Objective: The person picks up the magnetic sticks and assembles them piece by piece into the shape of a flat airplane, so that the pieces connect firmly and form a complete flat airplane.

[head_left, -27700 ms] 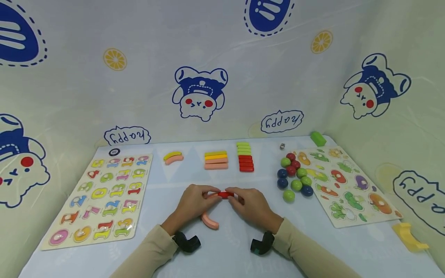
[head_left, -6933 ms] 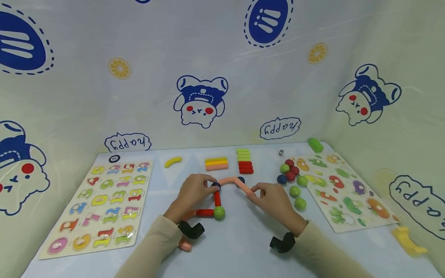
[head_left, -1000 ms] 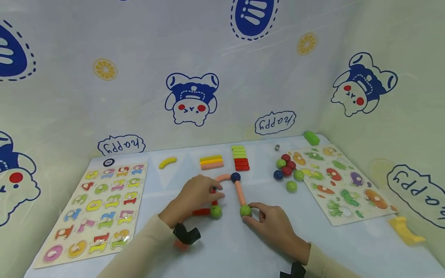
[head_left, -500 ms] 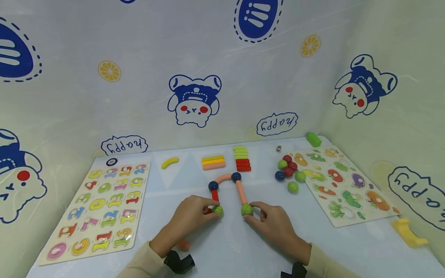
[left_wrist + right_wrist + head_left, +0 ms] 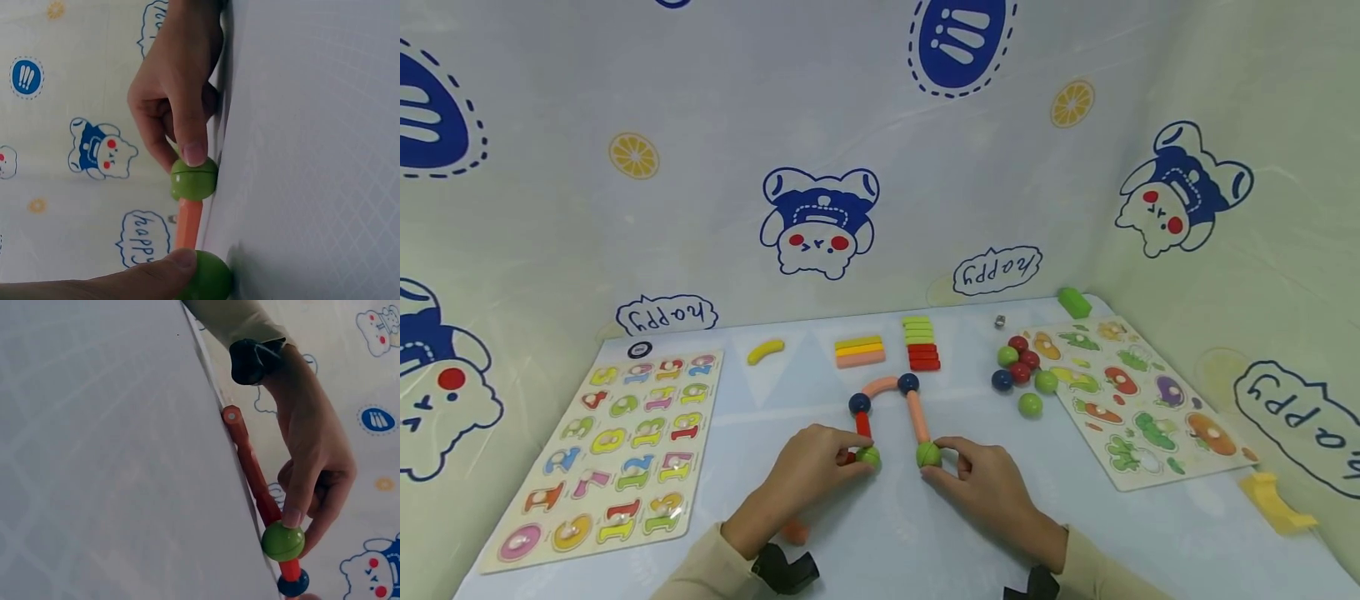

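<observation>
On the pale tabletop [image 5: 887, 537], fingers [image 5: 952, 442] pinch two grooved green balls [image 5: 928, 455].

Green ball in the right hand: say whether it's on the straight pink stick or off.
On: head and left wrist views show the green ball meeting the straight pink stick without a visible gap.

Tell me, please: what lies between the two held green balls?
In the head view, only bare tabletop lies between the green ball in the left hand and the green ball in the right hand.
</observation>
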### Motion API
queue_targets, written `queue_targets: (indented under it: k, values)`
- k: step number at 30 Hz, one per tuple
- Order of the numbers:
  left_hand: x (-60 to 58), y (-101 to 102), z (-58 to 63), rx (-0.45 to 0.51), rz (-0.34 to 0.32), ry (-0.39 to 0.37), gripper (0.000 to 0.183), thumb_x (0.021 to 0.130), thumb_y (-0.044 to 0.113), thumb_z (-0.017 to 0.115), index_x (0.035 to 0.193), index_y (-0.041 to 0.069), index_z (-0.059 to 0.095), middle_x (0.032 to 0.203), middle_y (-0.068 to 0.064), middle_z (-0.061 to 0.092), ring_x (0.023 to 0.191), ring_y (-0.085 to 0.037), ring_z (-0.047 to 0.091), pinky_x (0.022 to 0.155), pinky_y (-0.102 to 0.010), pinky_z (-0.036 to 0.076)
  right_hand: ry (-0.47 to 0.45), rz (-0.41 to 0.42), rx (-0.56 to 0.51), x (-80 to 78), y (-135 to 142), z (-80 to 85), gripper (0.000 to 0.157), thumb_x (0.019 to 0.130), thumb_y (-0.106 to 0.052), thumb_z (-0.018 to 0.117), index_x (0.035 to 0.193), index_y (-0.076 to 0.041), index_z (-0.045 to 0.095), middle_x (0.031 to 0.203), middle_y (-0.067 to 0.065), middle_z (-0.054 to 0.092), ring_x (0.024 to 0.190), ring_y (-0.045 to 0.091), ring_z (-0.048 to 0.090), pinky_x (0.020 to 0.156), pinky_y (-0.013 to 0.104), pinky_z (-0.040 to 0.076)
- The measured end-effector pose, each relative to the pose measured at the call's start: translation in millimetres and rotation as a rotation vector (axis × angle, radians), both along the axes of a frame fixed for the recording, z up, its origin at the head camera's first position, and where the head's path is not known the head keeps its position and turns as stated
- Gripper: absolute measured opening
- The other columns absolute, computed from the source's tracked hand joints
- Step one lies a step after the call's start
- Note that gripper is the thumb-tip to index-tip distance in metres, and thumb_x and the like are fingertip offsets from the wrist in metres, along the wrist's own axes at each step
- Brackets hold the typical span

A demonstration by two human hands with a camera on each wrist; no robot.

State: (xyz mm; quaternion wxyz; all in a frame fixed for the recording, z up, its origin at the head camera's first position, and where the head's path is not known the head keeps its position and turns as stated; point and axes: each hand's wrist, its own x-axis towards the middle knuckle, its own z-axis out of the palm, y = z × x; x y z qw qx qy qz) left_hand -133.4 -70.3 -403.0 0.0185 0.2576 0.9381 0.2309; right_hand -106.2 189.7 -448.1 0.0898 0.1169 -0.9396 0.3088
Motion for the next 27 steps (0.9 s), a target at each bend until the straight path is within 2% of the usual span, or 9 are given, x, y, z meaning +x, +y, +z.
queue_targets:
  k: [4, 7, 10, 14, 20, 23, 27]
  values:
    - [0.4, 3.2, -1.9, 0.005, 0.000, -0.012, 0.036, 0.076, 0.039, 0.075, 0.108, 0.023, 0.072, 0.053, 0.011, 0.042, 0.056, -0.007, 0.042, 0.052, -0.024, 0.030, -0.034, 0.012, 0.027, -1.9, 9.3, 5.3, 0.048, 0.073, -0.063, 0.065, 0.108, -0.030, 0.068, 0.048, -0.016, 0.035, 0.043, 0.002, 0.032, 0.043, 0.020, 0.024]
    - [0.8, 5.7, -3.4, 0.001, 0.014, -0.018, 0.036, 0.076, 0.040, 0.075, 0.108, 0.025, 0.072, 0.057, 0.014, 0.046, 0.060, -0.008, 0.044, 0.054, -0.024, 0.034, -0.029, -0.007, 0.031, -10.1, 19.5, 12.5, 0.047, 0.076, -0.060, 0.065, 0.112, -0.029, 0.067, 0.049, -0.013, 0.037, 0.044, 0.005, 0.034, 0.044, 0.022, 0.027]
    - [0.9, 3.8, -4.2, 0.000, 0.038, -0.026, 0.035, 0.076, 0.040, 0.075, 0.108, 0.026, 0.072, 0.058, 0.015, 0.049, 0.062, -0.009, 0.045, 0.055, -0.024, 0.035, -0.016, -0.014, 0.011, -28.9, 26.2, 19.0, 0.040, 0.081, -0.047, 0.068, 0.115, -0.026, 0.066, 0.051, -0.010, 0.041, 0.045, 0.009, 0.039, 0.043, 0.023, 0.031]
    - [0.5, -0.3, -2.9, 0.012, 0.042, -0.045, 0.036, 0.076, 0.040, 0.075, 0.109, 0.026, 0.072, 0.053, 0.011, 0.044, 0.058, -0.010, 0.043, 0.051, -0.024, 0.031, -0.021, 0.003, 0.007, -61.9, 25.1, 24.3, 0.033, 0.085, -0.033, 0.069, 0.116, -0.023, 0.065, 0.052, -0.006, 0.044, 0.046, 0.013, 0.042, 0.042, 0.025, 0.033]
    - [0.1, -1.5, -1.1, 0.017, 0.041, -0.066, 0.036, 0.076, 0.039, 0.075, 0.109, 0.026, 0.072, 0.050, 0.008, 0.039, 0.053, -0.009, 0.040, 0.049, -0.024, 0.028, -0.044, 0.010, 0.067, -107.6, 11.3, 22.5, 0.034, 0.088, -0.030, 0.066, 0.120, -0.021, 0.063, 0.056, -0.003, 0.047, 0.049, 0.015, 0.044, 0.044, 0.027, 0.035]
    - [0.0, -0.7, -1.7, 0.021, 0.032, -0.068, 0.036, 0.076, 0.039, 0.075, 0.109, 0.025, 0.072, 0.050, 0.007, 0.038, 0.051, -0.009, 0.039, 0.047, -0.023, 0.026, -0.039, -0.006, 0.084, -121.6, 6.7, 19.3, 0.033, 0.089, -0.029, 0.065, 0.120, -0.020, 0.063, 0.057, -0.002, 0.048, 0.050, 0.015, 0.045, 0.046, 0.028, 0.036]
    - [0.0, -0.6, -2.3, 0.025, 0.031, -0.077, 0.037, 0.076, 0.039, 0.075, 0.110, 0.025, 0.072, 0.050, 0.008, 0.037, 0.051, -0.008, 0.039, 0.047, -0.023, 0.026, -0.049, -0.037, 0.100, -130.7, 2.5, 15.1, 0.032, 0.088, -0.028, 0.066, 0.118, -0.019, 0.063, 0.057, -0.001, 0.047, 0.051, 0.016, 0.045, 0.047, 0.028, 0.035]
